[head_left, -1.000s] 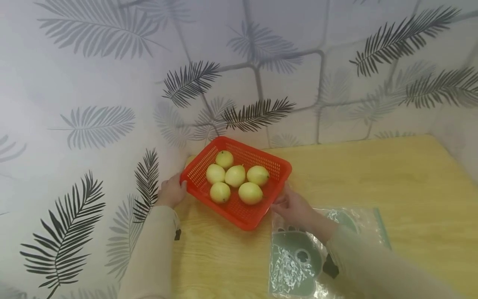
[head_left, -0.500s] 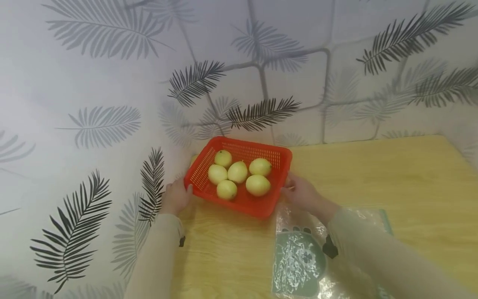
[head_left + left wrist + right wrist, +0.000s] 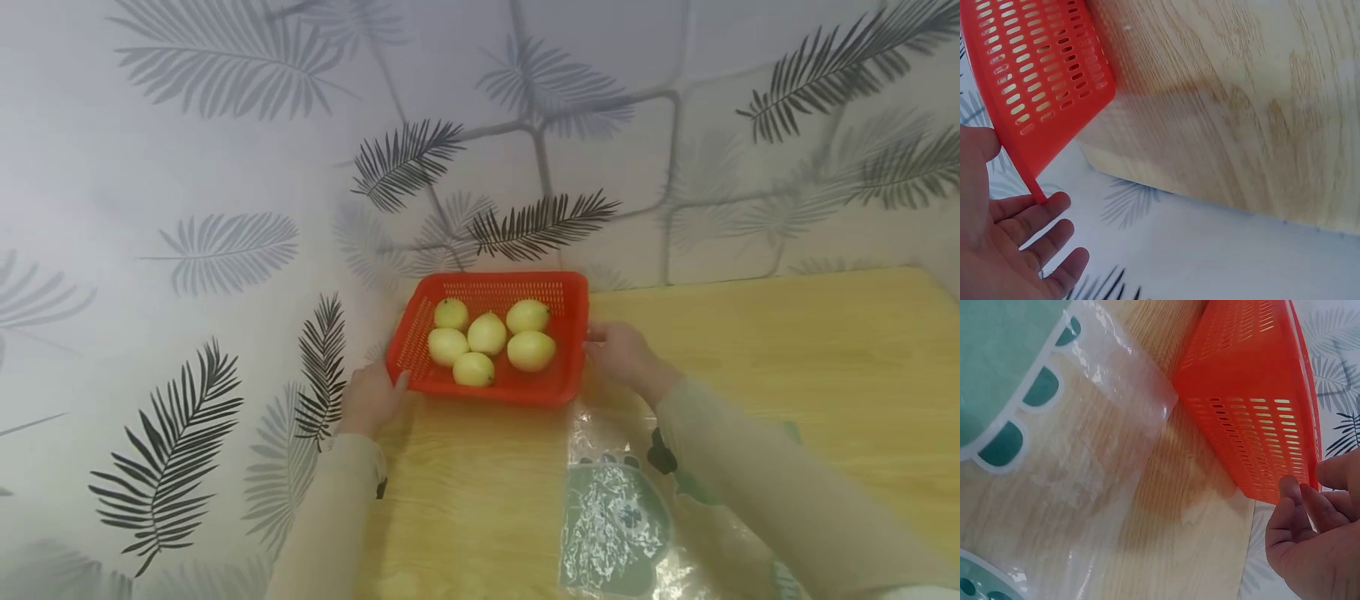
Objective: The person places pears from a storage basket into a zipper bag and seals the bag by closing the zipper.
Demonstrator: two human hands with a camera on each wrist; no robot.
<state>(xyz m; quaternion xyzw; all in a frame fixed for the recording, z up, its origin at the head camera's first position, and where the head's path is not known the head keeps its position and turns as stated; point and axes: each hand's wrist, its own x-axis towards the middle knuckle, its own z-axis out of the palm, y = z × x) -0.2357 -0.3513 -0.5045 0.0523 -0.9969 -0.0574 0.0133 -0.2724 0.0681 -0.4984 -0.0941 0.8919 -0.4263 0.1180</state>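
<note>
A red plastic basket [image 3: 536, 394] with slotted walls stands at the back left of the wooden table, in the middle of the head view. Several yellow pears [image 3: 487, 334] lie loose inside it. At its left end, my left hand [image 3: 371, 400] pinches the rim between thumb and fingers; the left wrist view shows the thumb and a fingertip on the basket edge [image 3: 1047, 147]. My right hand [image 3: 626, 358] grips the rim at the right end. Seen from the right wrist, its thumb and curled fingers [image 3: 1297, 515] close on the basket's rim.
A clear plastic bag with green printed shapes [image 3: 615, 525] lies flat on the table [image 3: 465, 500], partly under the right forearm. Leaf-patterned walls [image 3: 225, 250] stand close behind and to the left of the basket.
The basket has turned from a slant until its long side runs nearly parallel to the back wall. Its right front corner moved backward with the right hand. Both hands keep their hold.
</note>
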